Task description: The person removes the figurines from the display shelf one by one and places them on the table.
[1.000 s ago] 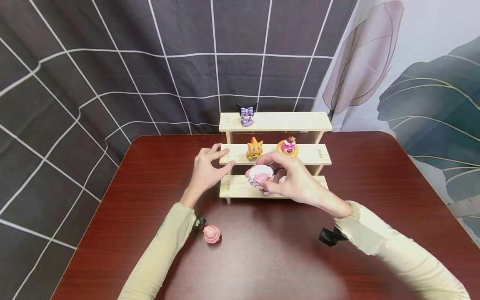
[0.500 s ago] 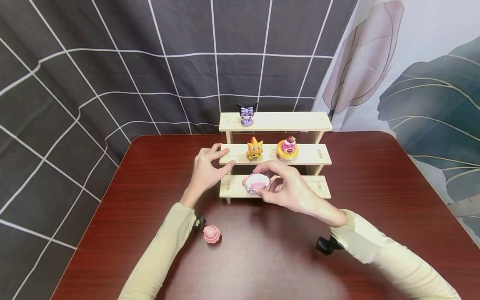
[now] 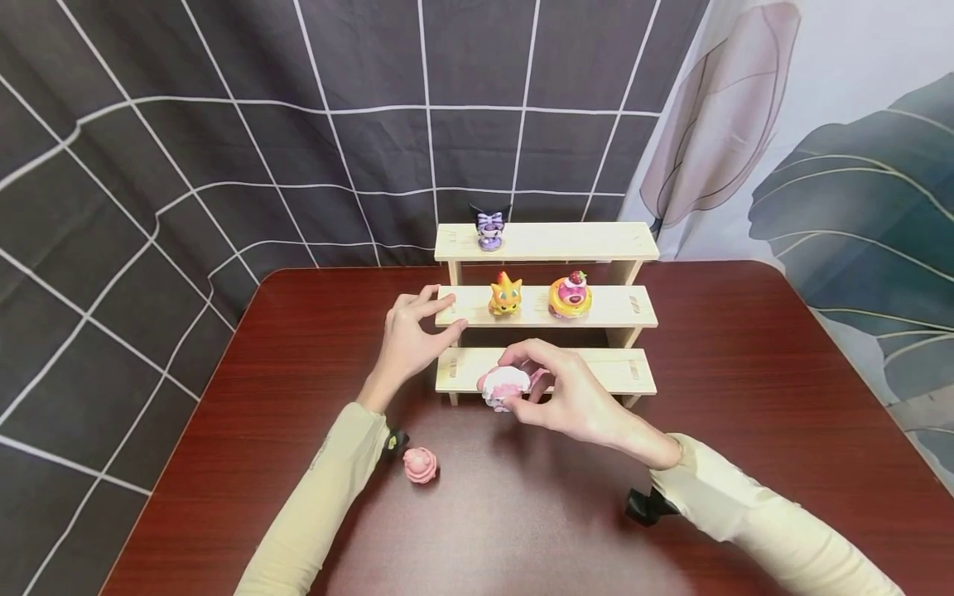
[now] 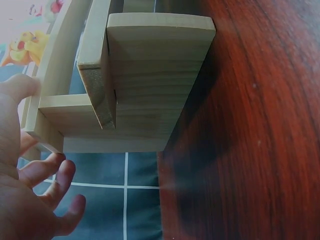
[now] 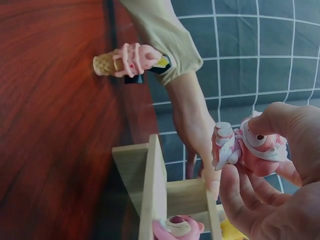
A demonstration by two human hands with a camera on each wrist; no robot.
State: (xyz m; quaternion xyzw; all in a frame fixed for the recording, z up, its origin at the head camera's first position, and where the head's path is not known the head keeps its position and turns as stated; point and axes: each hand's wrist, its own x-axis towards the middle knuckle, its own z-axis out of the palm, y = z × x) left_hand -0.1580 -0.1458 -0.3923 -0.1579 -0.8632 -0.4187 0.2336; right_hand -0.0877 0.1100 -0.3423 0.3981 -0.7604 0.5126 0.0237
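In the head view my right hand [image 3: 570, 393] holds a pink and white figurine [image 3: 504, 387] between thumb and fingers, just in front of the bottom board. The right wrist view shows this figurine [image 5: 255, 147] clear of the shelf, with one big dark eye visible. My left hand [image 3: 410, 335] grips the left end of the middle board of a three-tier wooden display shelf [image 3: 619, 306], thumb at its front edge. Another pink figurine [image 5: 177, 227] with a white muzzle stands on the bottom board, mostly hidden by my right hand in the head view.
An orange figurine [image 3: 505, 295] and a pink bear in a yellow ring [image 3: 570, 296] sit on the middle board. A purple figurine [image 3: 490, 229] occupies the top board. A pink ice-cream-cone figurine [image 3: 421, 465] stands on the red-brown table [image 3: 537, 530] near my left wrist.
My right hand has brought the pink and white figurine down and toward me, away from the middle board to the bottom board's front edge. My left hand stays put.
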